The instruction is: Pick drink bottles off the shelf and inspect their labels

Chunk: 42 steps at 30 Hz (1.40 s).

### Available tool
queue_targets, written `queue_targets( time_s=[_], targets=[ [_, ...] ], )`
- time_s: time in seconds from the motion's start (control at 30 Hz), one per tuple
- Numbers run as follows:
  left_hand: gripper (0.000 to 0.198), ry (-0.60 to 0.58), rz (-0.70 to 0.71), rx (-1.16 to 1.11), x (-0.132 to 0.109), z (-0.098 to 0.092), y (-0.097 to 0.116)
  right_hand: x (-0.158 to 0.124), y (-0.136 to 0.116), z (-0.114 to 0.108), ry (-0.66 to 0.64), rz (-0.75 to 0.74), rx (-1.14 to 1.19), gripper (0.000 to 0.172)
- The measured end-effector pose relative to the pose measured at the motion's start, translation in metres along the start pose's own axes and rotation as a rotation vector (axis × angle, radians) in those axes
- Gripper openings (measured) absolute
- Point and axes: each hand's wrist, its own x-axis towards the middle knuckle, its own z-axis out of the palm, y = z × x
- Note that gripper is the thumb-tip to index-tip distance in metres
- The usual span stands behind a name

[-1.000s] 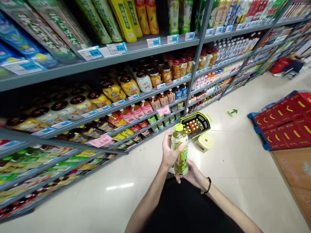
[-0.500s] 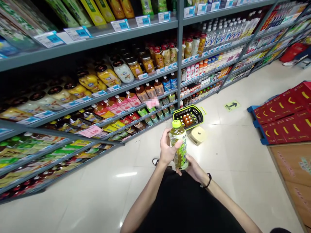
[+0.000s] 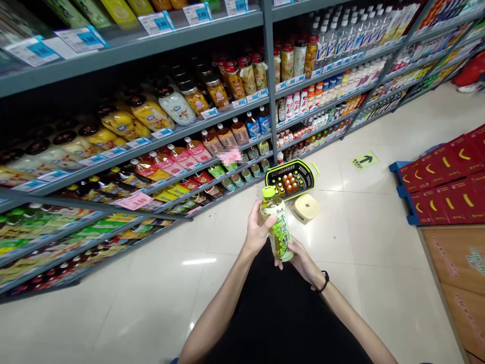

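Observation:
A bottle of green tea point(image 3: 281, 230) with a bright green cap and a grape-printed label is held in front of my body, tilted slightly. My left hand point(image 3: 258, 227) wraps round its upper side, with the thumb across the label. Lower down, my right hand point(image 3: 301, 259) grips the base, its fingers partly hidden behind the bottle. Just beyond it on the floor stands a black basket point(image 3: 312, 178) with a lime-green rim, holding several small bottles with orange-brown and green contents. A cream-coloured box point(image 3: 305, 208) sits against the basket's near side.
Grey shelves point(image 3: 268, 76) full of jars and bottles run along the left and back. At right, red cartons point(image 3: 447, 177) are stacked on a blue pallet point(image 3: 402, 194), near brown boxes point(image 3: 450, 263). A green arrow sticker point(image 3: 364, 161) marks the floor. Part of a person in red point(image 3: 470, 71) shows far right.
The bottle has turned in my hands, so the label's large writing now faces me more. Both hands keep their hold. My view has shifted slightly.

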Motion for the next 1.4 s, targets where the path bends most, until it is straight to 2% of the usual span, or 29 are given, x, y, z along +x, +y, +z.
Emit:
queue_targets(
  time_s=[0.2,0.43,0.6,0.77,0.9,1.1,1.17,1.2,1.33,1.4],
  targets=[
    [0.070,-0.086,-0.016,-0.092,0.044,0.028,-0.014,0.025,-0.033,-0.031,0.052,-0.025,-0.016,0.047],
    [0.072,-0.234,-0.128,-0.326,0.128,0.060,-0.027,0.081,-0.099,-0.074,0.171,-0.108,-0.226,0.056],
    [0.071,-0.298,-0.116,-0.420,0.196,0.083,-0.020,0.125,-0.154,-0.088,0.207,-0.102,-0.270,0.056],
    [0.073,-0.313,-0.123,-0.418,0.256,0.095,-0.010,0.170,-0.195,-0.097,0.198,-0.085,-0.259,0.057],
    [0.074,-0.317,-0.119,-0.407,0.289,0.103,-0.004,0.197,-0.220,-0.109,0.205,-0.110,-0.303,0.052],
    [0.073,-0.394,-0.044,-0.342,0.324,0.121,0.005,0.227,-0.244,-0.134,0.217,-0.134,-0.365,0.062],
    [0.077,-0.352,0.014,-0.280,0.332,0.130,0.004,0.236,-0.252,-0.143,0.223,-0.171,-0.426,0.061],
    [0.080,-0.294,0.037,-0.258,0.335,0.136,0.002,0.240,-0.257,-0.148,0.233,-0.211,-0.478,0.059],
    [0.081,0.041,0.117,-0.248,0.346,0.166,-0.007,0.253,-0.283,-0.175,0.315,-0.425,-0.749,0.055],
    [0.073,0.132,0.171,-0.269,0.353,0.181,-0.010,0.259,-0.300,-0.192,0.357,-0.502,-0.857,0.059]
  ],
)
